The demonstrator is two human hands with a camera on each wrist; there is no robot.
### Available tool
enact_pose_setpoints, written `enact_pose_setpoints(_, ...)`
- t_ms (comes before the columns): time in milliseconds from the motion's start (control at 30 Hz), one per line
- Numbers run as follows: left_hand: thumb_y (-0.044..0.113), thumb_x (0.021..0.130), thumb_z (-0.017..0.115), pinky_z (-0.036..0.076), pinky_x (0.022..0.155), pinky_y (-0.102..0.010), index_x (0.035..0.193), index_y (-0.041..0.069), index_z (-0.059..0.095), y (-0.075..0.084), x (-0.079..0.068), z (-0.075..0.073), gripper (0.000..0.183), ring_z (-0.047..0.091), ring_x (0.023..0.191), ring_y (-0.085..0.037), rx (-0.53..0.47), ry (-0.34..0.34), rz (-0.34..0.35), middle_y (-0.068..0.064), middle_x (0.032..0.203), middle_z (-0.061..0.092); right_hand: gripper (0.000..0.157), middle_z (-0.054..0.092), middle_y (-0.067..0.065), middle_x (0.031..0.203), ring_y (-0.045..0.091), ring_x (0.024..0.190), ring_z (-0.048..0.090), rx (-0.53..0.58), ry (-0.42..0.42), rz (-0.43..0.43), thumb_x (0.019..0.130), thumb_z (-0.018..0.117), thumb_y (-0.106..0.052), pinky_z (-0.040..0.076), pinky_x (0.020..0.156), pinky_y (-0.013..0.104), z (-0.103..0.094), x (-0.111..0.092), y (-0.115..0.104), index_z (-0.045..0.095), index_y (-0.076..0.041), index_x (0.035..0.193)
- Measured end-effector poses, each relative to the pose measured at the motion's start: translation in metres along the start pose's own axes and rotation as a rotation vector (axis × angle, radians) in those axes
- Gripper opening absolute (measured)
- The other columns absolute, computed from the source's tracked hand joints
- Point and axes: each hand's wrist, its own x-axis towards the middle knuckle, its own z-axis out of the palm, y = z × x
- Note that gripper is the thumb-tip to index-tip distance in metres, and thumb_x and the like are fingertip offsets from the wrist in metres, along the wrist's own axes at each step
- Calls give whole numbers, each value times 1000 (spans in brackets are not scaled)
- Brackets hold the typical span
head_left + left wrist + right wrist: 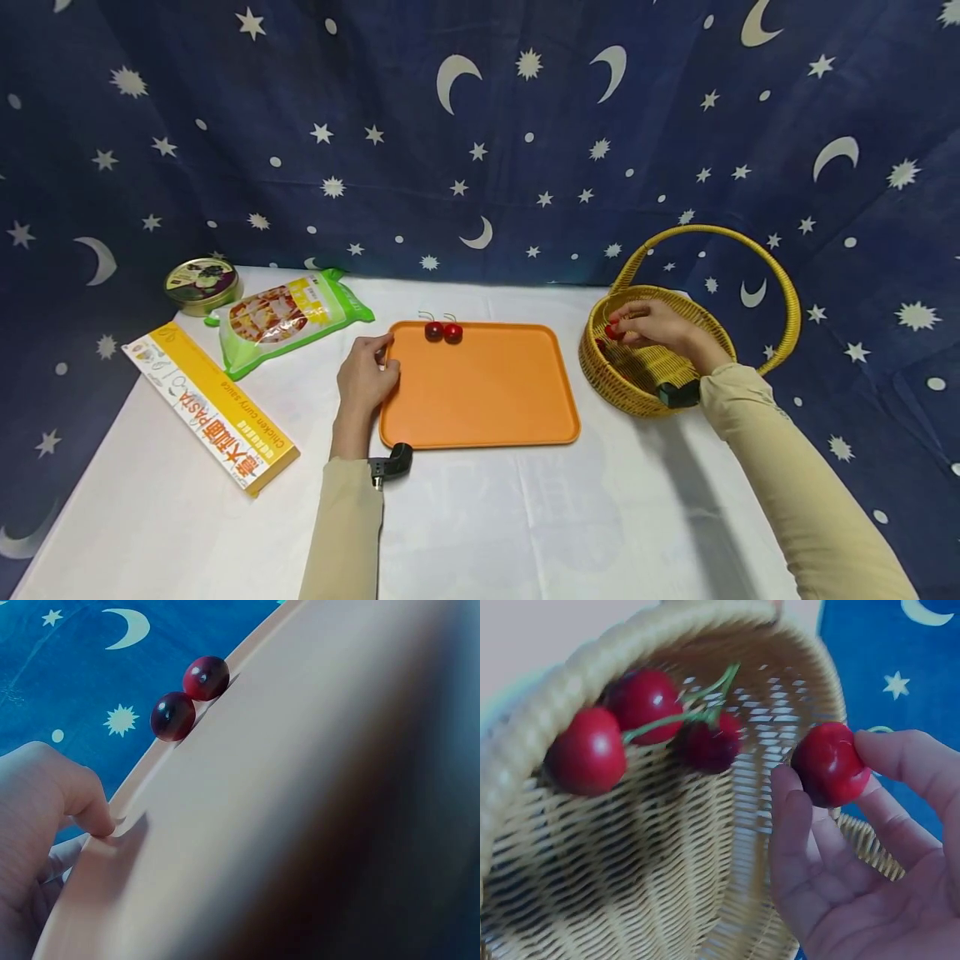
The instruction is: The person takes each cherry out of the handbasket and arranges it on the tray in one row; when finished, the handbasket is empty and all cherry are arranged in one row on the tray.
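At the right of the head frame, one glossy round red cherry (830,765) is pinched between the thumb and fingers of the right hand (651,325) and is held at the mouth of a round yellow woven wicker basket (618,387); its height above the basket floor cannot be told. To the left of that hand, across a strip of white worktop (480,517), a shallow rectangular orange tray (480,392) is set at the centre, its long axis laid left to right. Near its upper left corner, the tray's rim is gripped by the left hand (367,372), one digit being laid over the inner side. The basket is reached more nearly by the right hand, the tray by the left.

Basket contents: three red cherries with green stems (649,705), clustered against the wall at upper left of the right wrist frame.

Tray contents: two dark red cherries (433,332), placed side by side along the upper rim, left of its middle.

Left of the head frame, untouched: a low round gold tin (202,283), a green-and-yellow plastic food bag (292,321), and a long yellow-and-white cardboard pasta box (217,408), laid diagonally.
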Motion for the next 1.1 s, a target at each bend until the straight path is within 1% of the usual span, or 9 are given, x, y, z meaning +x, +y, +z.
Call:
enact_pose_setpoints(133,12,84,57,41,75,-43,131,3,63,-3,0,0,48,55,87,-30,4,16,0,-17,114,57,46,69,3,97,11,79,67,63,8,-41,94,63,-7,55,72,25,10,2,-11,50,15,132)
enact_pose_setpoints(233,12,84,57,42,75,-43,130,2,63,-3,-1,0,47,56,87,-29,6,16,-1,-17,115,57,49,69,0,95,8,80,66,82,35,-71,91,67,-6,53,72,23,19,7,-18,49,15,132)
enact_pose_setpoints(400,12,84,57,42,77,-44,131,3,63,-4,0,1,48,56,89,-29,-3,13,-14,-17,116,58,48,70,-1,93,8,79,67,92,93,-116,89,68,-3,54,74,26,43,21,-31,52,14,132)
enact_pose_setpoints(567,13,84,58,42,79,-43,131,3,63,-4,0,0,49,55,90,-29,-7,9,-27,-16,116,57,47,70,2,87,8,70,67,120,98,-136,88,70,-5,55,71,27,79,41,-46,54,13,129)
enact_pose_setpoints(700,13,84,58,41,77,-42,131,3,63,-3,2,-2,48,54,88,-29,-6,16,-20,-16,113,57,41,71,10,85,20,72,70,137,109,-145,86,72,-5,57,74,37,115,63,-49,59,12,121)
enact_pose_setpoints(767,12,84,58,41,77,-42,131,3,63,-3,2,-3,48,54,87,-28,-5,20,-20,-15,113,57,38,72,15,88,26,76,71,147,109,-133,85,73,-6,56,75,40,132,72,-52,61,11,117)
enact_pose_setpoints(900,12,83,59,40,76,-41,130,4,64,-3,3,-2,48,54,86,-28,-13,27,-20,-15,112,57,30,72,12,85,25,75,70,139,137,-106,84,76,-10,56,68,34,160,86,-54,66,7,107)
enact_pose_setpoints(1000,13,83,59,40,75,-41,130,4,64,-3,2,-1,48,54,85,-28,-21,28,-8,-15,112,57,25,71,9,82,20,71,68,127,175,-98,84,77,-13,53,62,29,175,93,-53,69,5,100)
enact_pose_setpoints(1100,13,83,59,41,74,-40,130,4,64,-3,0,1,48,54,84,-27,-16,27,-3,-15,112,58,24,71,8,81,17,67,65,118,184,-88,84,77,-13,51,59,25,186,97,-50,71,5,98)
